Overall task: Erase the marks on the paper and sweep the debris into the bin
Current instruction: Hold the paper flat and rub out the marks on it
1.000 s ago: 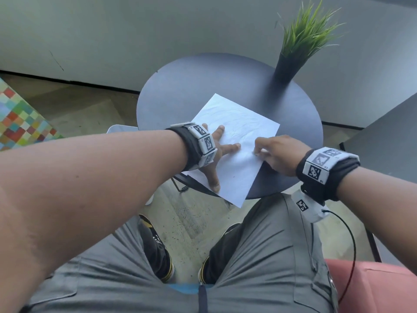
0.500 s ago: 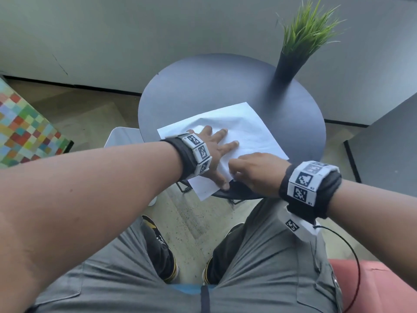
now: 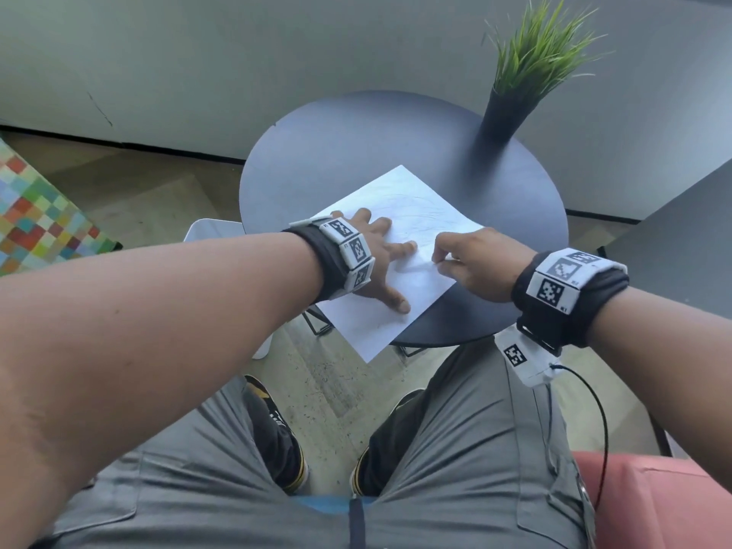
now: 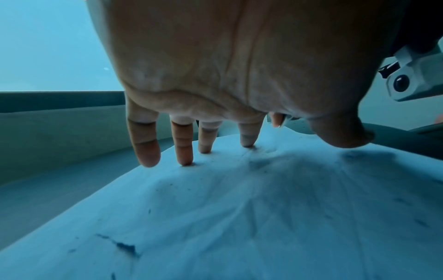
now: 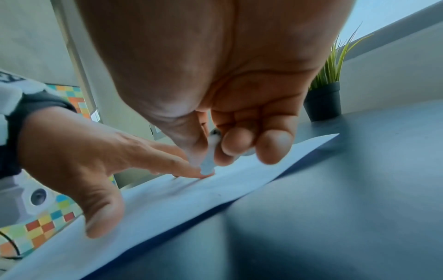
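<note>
While left hand (image 3: 376, 259) presses paper (image 3: 412, 200) flat, fingers spread | right hand (image 3: 479, 263) pinches eraser (image 5: 208, 161) on paper | table (image 3: 336, 152)

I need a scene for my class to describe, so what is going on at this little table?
A seated person is erasing a white sheet of paper on a round dark table. The left hand presses flat on the sheet. The right hand pinches a small pale eraser against it. Faint pencil marks remain.
</note>
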A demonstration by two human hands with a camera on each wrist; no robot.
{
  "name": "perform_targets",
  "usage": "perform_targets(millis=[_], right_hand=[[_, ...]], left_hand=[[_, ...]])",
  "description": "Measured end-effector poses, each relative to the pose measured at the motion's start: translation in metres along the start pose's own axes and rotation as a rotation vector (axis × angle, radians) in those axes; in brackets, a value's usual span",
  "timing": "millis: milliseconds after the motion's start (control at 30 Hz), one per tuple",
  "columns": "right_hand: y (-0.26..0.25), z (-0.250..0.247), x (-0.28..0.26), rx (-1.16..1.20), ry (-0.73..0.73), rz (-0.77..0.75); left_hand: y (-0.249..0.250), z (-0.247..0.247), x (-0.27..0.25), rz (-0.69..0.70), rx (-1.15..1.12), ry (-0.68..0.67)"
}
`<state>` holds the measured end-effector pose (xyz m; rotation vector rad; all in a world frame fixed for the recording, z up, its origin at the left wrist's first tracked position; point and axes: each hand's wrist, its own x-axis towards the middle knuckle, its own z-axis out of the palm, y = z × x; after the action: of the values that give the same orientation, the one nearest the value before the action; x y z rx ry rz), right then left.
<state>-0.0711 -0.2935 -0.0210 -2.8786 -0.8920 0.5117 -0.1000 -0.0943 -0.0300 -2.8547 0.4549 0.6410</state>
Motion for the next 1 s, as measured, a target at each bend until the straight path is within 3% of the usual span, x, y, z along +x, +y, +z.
perform_targets(millis=[133,233,400,533,700,833,967,1000], right_hand=[[-0.004,0.005,0.004,-0.015,-0.011,0.021],[-0.005,0.01,0.002,-0.126,-0.042,0.006],[-0.034,0.025,-0.014,-0.191,-0.138,-0.295],[-0.009,0.01,0.002,-0.193,-0.008,-0.117],[-0.039,0.028,-0.011,-0.227,-0.109,-0.333],[-0.008,0.012,0.005,-0.201,0.019,-0.094],[-0.041,0.03,-0.014,-0.212,-0.09,-0.32],[-0.039,0.027,-0.014,-0.199,-0.098,-0.298]], left_hand=[[0.001,0.004,0.001,0.038,-0.011,0.08],[0.0,0.011,0.003,0.078,-0.086,0.007],[0.0,0.012,0.005,0.06,-0.076,-0.065],[0.001,0.01,0.005,0.054,-0.093,-0.077],[0.001,0.01,0.008,0.043,-0.079,-0.098],[0.0,0.011,0.009,0.047,-0.107,-0.088],[0.002,0.012,0.01,0.04,-0.076,-0.091],[0.002,0.012,0.01,0.041,-0.077,-0.089]])
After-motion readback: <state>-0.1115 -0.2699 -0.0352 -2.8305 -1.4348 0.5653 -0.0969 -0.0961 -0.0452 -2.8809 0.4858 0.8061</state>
